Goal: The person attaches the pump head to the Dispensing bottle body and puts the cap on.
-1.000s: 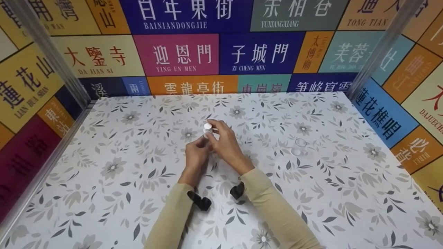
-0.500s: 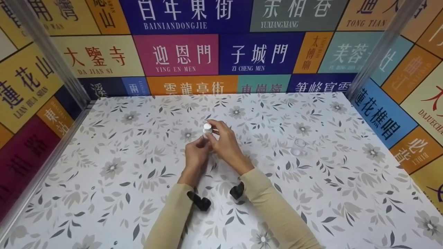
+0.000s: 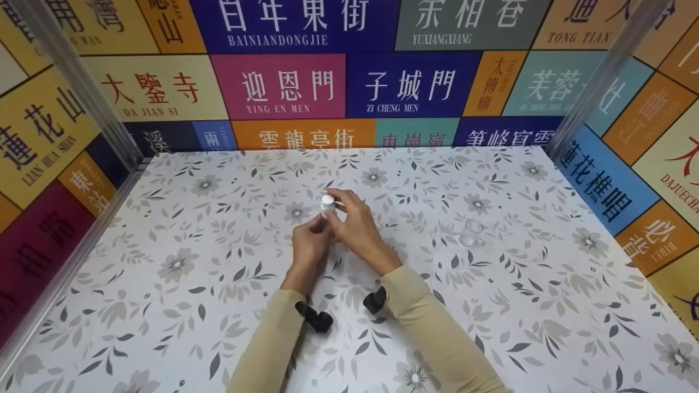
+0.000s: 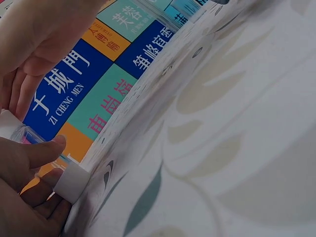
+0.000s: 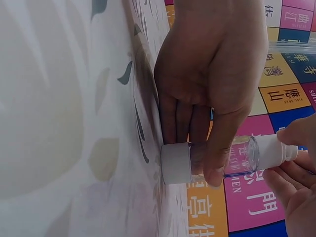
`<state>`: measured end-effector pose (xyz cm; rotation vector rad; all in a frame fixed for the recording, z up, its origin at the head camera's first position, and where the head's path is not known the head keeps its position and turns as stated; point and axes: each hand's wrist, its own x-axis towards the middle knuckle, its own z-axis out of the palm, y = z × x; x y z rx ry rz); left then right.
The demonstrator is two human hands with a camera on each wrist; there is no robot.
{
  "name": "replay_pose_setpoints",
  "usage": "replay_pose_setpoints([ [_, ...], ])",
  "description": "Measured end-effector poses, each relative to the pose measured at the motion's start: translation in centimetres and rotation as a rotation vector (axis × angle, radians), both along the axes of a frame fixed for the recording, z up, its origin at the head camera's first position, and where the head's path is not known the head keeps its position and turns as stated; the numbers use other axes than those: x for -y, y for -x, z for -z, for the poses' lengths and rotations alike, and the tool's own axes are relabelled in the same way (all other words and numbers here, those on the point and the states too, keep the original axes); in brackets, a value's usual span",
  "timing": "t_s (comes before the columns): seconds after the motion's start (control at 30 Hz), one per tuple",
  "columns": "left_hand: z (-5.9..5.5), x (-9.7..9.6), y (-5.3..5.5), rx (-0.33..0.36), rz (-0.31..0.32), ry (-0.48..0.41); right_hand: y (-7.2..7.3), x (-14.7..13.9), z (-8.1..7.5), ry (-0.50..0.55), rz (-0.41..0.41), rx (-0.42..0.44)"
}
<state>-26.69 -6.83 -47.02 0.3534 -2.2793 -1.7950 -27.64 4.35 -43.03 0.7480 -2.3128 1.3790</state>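
Observation:
A small clear bottle [image 5: 240,160] with a white base [image 5: 176,164] and a white pump top [image 3: 327,201] stands upright between both hands, its base right at the tabletop. My left hand [image 3: 310,241] grips the clear body low down, thumb on the near side in the right wrist view. Higher up, my right hand [image 3: 356,222] pinches the white collar below the nozzle, thumb and fingers on opposite sides. In the left wrist view the white base [image 4: 72,182] shows beneath the left fingers, while much of the body is hidden behind them.
A clear, cup-like cap [image 3: 471,232] stands on the table to the right of the hands. White cloth with grey leaves and flowers covers the table [image 3: 218,322]. Printed panels [image 3: 278,84] with clear corner posts [image 3: 592,76] enclose the back and sides.

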Motion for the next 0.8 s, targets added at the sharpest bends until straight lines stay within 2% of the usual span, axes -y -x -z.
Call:
replay_pose_setpoints([
  [0.47, -0.1, 0.07, -0.02, -0.004, 0.016, -0.004, 0.15, 0.05, -0.05, 0.035, 0.036, -0.013],
  [0.8, -0.13, 0.11, 0.0, 0.031, 0.014, 0.007, 0.04, 0.12, -0.06, 0.012, 0.003, 0.011],
])
